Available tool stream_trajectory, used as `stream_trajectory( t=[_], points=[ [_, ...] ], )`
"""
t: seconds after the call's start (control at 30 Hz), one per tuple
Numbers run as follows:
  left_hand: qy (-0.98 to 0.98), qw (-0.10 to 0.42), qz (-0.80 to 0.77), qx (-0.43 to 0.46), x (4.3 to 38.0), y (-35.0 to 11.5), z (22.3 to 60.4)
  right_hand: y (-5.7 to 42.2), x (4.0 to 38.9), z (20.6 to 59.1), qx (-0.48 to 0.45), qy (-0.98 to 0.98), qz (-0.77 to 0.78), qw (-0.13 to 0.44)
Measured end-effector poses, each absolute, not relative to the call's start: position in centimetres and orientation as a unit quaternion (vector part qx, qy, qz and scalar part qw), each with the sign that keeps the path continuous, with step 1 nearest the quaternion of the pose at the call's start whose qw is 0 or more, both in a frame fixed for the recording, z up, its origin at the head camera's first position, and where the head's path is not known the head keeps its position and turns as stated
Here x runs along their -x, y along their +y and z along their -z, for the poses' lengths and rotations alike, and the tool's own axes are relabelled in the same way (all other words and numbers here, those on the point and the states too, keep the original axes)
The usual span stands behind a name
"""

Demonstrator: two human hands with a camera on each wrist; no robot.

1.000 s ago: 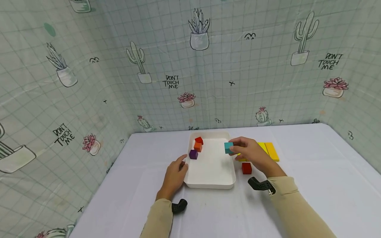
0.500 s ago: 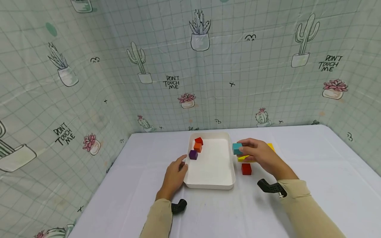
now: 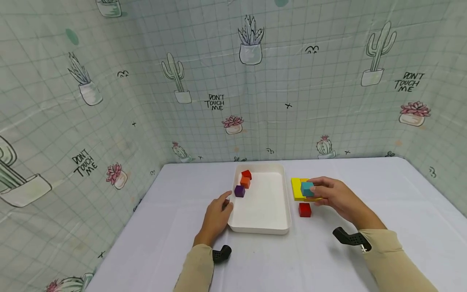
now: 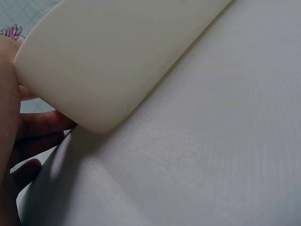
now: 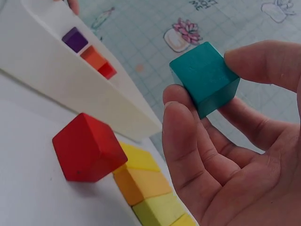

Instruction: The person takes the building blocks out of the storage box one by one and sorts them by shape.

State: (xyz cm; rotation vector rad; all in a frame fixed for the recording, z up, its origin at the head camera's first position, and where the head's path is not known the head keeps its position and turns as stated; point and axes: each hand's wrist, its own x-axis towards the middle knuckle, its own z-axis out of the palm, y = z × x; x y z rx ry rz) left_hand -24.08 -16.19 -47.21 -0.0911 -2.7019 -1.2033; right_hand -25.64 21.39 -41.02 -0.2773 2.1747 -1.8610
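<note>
My right hand (image 3: 339,200) pinches a teal cube (image 5: 204,77) between thumb and fingertips, raised over a group of flat yellow and orange blocks (image 3: 297,190). Just in front of that group lies a red cube (image 3: 305,210). To the left is a white tray (image 3: 260,211). Along its left wall sit a purple cube (image 3: 239,191), an orange cube (image 3: 245,182) and a red piece (image 3: 246,174). My left hand (image 3: 214,219) touches the tray's left side with loosely bent fingers, which show beside the tray's outer wall in the left wrist view.
A white cloth covers the table (image 3: 175,211). Behind and to the sides hangs a grid-patterned curtain (image 3: 270,89) with cactus drawings. The red cube stands close to the tray's right wall.
My right hand has carried the teal cube rightward, from above the tray's right rim to over the yellow and orange blocks. The left hand stays at the tray.
</note>
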Motion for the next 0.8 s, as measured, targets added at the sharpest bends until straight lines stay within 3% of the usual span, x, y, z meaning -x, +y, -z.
stream_trajectory(
  t=[0.8],
  points=[
    [-0.909, 0.090, 0.407, 0.031, 24.0, -16.2, 47.1, 24.1, 25.3, 44.2, 0.069, 0.779, 0.603, 0.159]
  ],
)
